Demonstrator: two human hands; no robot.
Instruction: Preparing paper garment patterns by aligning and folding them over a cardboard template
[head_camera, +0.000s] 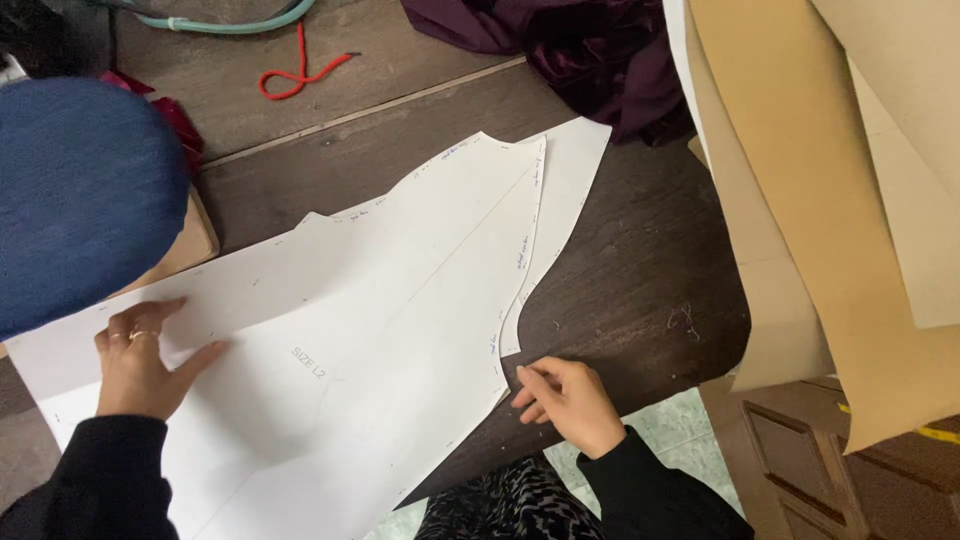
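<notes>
Large white paper pattern pieces (400, 300) lie stacked on a dark wooden table (640, 260). My left hand (140, 360), wearing a ring, presses flat on the left part of the top sheet, fingers spread. My right hand (565, 395) rests at the sheet's right edge near the table's front corner, fingers curled and pinching or touching the paper's edge. Both arms wear black sleeves.
A dark blue rounded object (80, 190) sits at the left over a brown board. Tan paper sheets (830, 200) hang at the right. Dark purple fabric (590, 50), a red cord (300, 75) and a green hose (230, 20) lie at the back. Green floor tiles show below.
</notes>
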